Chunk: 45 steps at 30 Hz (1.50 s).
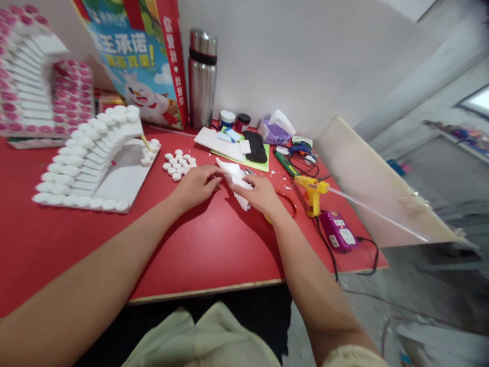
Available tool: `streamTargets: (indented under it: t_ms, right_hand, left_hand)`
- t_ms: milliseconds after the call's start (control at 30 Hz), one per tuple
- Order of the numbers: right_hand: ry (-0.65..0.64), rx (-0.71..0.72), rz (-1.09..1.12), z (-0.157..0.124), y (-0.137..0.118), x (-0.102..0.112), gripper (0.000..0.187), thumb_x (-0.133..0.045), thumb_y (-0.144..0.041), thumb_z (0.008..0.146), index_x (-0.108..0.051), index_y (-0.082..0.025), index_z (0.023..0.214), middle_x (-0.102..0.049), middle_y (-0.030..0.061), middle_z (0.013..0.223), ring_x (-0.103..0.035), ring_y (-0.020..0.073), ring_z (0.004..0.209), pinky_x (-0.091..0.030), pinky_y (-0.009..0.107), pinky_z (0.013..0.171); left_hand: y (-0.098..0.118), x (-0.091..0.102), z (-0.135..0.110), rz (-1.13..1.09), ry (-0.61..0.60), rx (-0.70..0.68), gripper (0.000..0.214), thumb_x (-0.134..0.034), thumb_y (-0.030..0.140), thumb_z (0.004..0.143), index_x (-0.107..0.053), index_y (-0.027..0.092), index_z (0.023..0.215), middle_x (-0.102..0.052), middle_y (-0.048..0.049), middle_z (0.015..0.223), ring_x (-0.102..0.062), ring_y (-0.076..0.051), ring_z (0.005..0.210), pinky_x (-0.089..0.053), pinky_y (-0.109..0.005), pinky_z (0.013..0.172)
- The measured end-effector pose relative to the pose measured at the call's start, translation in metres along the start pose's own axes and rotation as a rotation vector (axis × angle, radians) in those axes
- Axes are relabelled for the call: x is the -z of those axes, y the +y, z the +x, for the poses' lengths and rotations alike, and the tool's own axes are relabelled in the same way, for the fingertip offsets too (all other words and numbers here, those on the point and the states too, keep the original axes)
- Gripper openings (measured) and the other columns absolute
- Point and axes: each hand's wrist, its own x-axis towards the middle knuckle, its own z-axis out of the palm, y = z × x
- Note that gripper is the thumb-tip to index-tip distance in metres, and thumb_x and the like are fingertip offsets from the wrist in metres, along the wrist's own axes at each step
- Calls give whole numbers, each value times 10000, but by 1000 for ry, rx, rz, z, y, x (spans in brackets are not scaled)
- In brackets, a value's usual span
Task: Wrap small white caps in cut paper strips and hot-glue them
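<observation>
Both my hands rest on the red table (pixel 198 244), near its middle. My left hand (pixel 196 184) has its fingers curled, pinching the left end of a white foam piece (pixel 234 176). My right hand (pixel 260 193) is closed on the same white piece from the right, with part of it sticking out below the fingers. A cluster of several small white foam discs (pixel 178 164) lies just left of my left hand. Beyond them stands a white stepped foam model (pixel 95 158) edged with discs.
A yellow glue gun (pixel 313 192) with a long glue stick lies right of my right hand, beside a purple power strip (pixel 338 230). Steel flask (pixel 201 76), paint jars (pixel 234 121), black case (pixel 255 146), tissue pack and cables sit at the back. A pink-dotted model (pixel 38 76) stands far left.
</observation>
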Motion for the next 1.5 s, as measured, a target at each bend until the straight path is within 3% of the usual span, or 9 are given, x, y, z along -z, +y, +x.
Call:
streamTargets:
  t_ms: [133, 267, 433, 567, 733, 933, 1067, 1267, 1500]
  right_hand:
    - [-68, -116, 345, -2, 0, 0, 288, -792, -452, 831, -703, -182, 787, -689, 16, 689, -642, 144, 564, -527, 257, 514]
    - [-82, -155, 454, 0, 5, 0, 238, -797, -391, 829, -716, -171, 791, -742, 44, 726, -674, 139, 612, -563, 258, 592]
    - [12, 20, 202, 2, 4, -11, 285, -828, -439, 771, -694, -190, 815, -715, 17, 788, -604, 137, 638, -496, 281, 606]
    - [81, 127, -41, 3, 1, -21, 155, -768, -283, 801, -649, -196, 755, -693, 5, 771, -599, 148, 709, -457, 293, 692]
    - [61, 76, 0, 7, 5, -19, 111, -667, -156, 812, -659, -191, 707, -684, -9, 717, -595, 141, 687, -442, 277, 698]
    - [75, 107, 42, 3, -5, -19, 247, -686, -336, 878, -617, -196, 687, -661, -12, 685, -563, 132, 663, -420, 270, 669]
    - [72, 66, 28, 2, -6, -21, 177, -670, -226, 828, -591, -203, 671, -643, -27, 668, -550, 130, 651, -410, 267, 664]
    - [85, 38, 83, 6, 5, -22, 308, -637, -413, 902, -572, -214, 675, -613, -23, 635, -554, 142, 635, -389, 274, 621]
    - [89, 13, 60, 5, 2, -21, 332, -664, -449, 895, -552, -224, 678, -624, -20, 615, -566, 147, 636, -382, 276, 618]
  left_hand:
    - [-2, -6, 2, -262, 24, 154, 304, -614, 233, 869, -724, 144, 1138, -792, -115, 1053, -757, -245, 907, -605, -404, 855]
    - [-3, -7, 4, -350, 65, 207, 314, -672, 244, 823, -737, 135, 1110, -788, -140, 1109, -735, -266, 976, -586, -448, 925]
    - [-2, -10, 2, -455, 74, 281, 373, -755, 305, 779, -734, 147, 1116, -777, -129, 1102, -712, -236, 923, -576, -382, 822]
    - [-2, -14, 1, -534, 61, 339, 451, -783, 358, 756, -704, 140, 1143, -762, -95, 969, -665, -189, 774, -522, -322, 691]
    - [-2, -14, 1, -509, 26, 305, 467, -780, 389, 767, -708, 126, 1147, -754, -102, 980, -648, -181, 789, -501, -316, 706]
    - [-1, -15, 1, -435, 26, 282, 487, -769, 401, 755, -702, 128, 1153, -753, -123, 1063, -670, -212, 884, -512, -332, 756]
    - [0, -18, 2, -433, 10, 248, 449, -727, 424, 793, -707, 129, 1130, -751, -126, 1069, -666, -220, 913, -509, -341, 778]
    - [6, -19, 3, -445, 16, 291, 447, -760, 456, 805, -702, 133, 1110, -726, -75, 924, -637, -183, 791, -497, -312, 698]
    - [3, -22, 4, -494, -5, 265, 397, -764, 340, 789, -695, 140, 1125, -712, -68, 959, -645, -170, 801, -511, -309, 714]
